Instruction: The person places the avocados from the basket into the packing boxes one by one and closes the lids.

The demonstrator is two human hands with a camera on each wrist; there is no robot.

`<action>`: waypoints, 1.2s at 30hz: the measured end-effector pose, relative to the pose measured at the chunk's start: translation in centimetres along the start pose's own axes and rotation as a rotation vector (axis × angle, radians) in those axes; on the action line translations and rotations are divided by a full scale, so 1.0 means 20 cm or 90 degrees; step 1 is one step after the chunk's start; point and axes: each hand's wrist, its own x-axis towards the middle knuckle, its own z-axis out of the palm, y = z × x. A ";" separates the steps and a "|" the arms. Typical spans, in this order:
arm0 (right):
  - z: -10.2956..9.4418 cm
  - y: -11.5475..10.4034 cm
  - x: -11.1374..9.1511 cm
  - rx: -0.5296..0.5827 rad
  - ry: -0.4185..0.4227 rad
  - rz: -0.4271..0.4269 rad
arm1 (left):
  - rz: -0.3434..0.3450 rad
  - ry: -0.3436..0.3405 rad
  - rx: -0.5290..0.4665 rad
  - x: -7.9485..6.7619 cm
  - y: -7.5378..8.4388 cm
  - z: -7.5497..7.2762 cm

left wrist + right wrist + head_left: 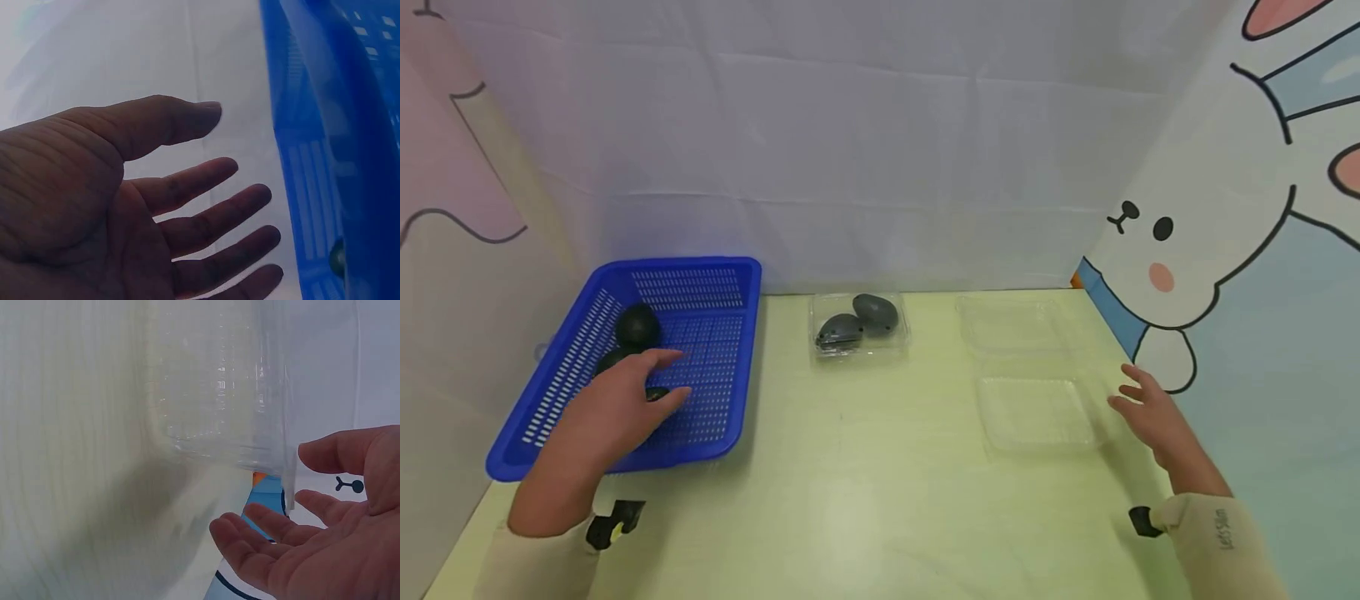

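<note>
My left hand [613,407] reaches over the blue basket [744,358], thumb and fingers spread apart. Dark, rounded avocados [637,326] lie in the basket, some partly hidden behind that hand. The left wrist view shows the palm holding nothing, with the basket's side close by and a bit of one avocado [338,257] behind it. On the right, my right hand [1156,418] hovers beside the nearer clear plastic box [1037,414], its fingers loosely bent and nothing in them. In the right wrist view the thumb is close to the rim of a clear box [206,394].
Another clear box [1011,327] sits just behind the nearer one. At the back middle stands a clear box [893,343] with two dark avocados [876,313] inside. A white cloth [865,167] hangs behind the pale table [850,500], and a printed rabbit sheet [1225,250] covers the right side.
</note>
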 end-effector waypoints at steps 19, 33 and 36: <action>0.07 0.07 0.01 0.033 -0.031 -0.039 | -0.032 -0.092 0.106 0.11 -0.28 0.05; 0.21 0.05 -0.14 0.038 -0.042 -0.002 | -0.054 -0.050 0.108 0.15 -0.36 0.10; 0.25 0.05 -0.18 0.057 -0.039 0.006 | -0.025 -0.064 0.108 0.16 -0.37 0.11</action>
